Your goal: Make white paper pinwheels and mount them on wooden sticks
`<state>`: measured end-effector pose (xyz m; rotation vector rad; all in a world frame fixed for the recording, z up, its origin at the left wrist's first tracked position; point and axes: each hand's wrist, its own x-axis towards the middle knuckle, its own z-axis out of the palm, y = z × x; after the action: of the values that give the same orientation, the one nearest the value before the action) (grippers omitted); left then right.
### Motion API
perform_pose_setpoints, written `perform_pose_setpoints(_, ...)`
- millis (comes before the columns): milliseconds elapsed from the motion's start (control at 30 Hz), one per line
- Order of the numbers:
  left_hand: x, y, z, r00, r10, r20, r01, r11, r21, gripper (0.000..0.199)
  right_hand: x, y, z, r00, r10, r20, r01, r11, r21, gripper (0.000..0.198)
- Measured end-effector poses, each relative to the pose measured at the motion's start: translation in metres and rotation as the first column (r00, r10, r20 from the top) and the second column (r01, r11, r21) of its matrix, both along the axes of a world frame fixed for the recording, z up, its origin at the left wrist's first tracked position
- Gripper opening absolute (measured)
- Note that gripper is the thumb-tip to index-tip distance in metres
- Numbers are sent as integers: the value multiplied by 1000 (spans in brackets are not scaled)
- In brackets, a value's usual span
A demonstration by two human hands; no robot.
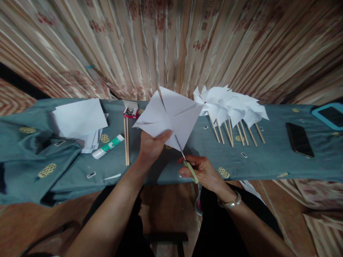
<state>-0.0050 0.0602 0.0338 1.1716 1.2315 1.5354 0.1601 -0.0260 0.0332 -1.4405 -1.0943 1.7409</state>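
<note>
A square sheet of white paper [184,110] is held up over the table, slit inward from its corners. My left hand [153,145] pinches its lower left part, thumb on top. In my right hand [199,169] is a pair of scissors [190,172] with light green handles. Their blades meet the paper at its bottom corner, along a cut running toward the middle. To the right lie several white paper pinwheels [227,105] on wooden sticks. Left of my hands, two bare wooden sticks [127,142] lie below a small red box [130,112] of metal pins.
A stack of white paper [80,117] lies at the left, with a green and white glue stick [108,146] before it. A paper scrap [112,177] is near the front edge. At the right are a black phone [299,140] and a blue-framed device [329,116]. A curtain [171,46] hangs behind.
</note>
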Motion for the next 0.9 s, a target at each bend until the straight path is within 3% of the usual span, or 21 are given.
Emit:
perform_pose_setpoints(167, 1, -1, 5, 1000, 6, -12, -6, 1000, -16, 26, -2, 0, 1, 999, -26, -28, 25, 999, -36, 53)
perform_pose_setpoints(533, 2, -9, 3, 997, -71, 20, 73, 988, -134, 28, 1, 0, -2, 999, 13, 30, -15, 998, 69, 51)
perform_pose_setpoints(900, 4, -10, 6, 997, -73, 37, 77, 990, -118, 26, -1, 0, -3, 1000, -12, 11, 11, 1000, 29, 54)
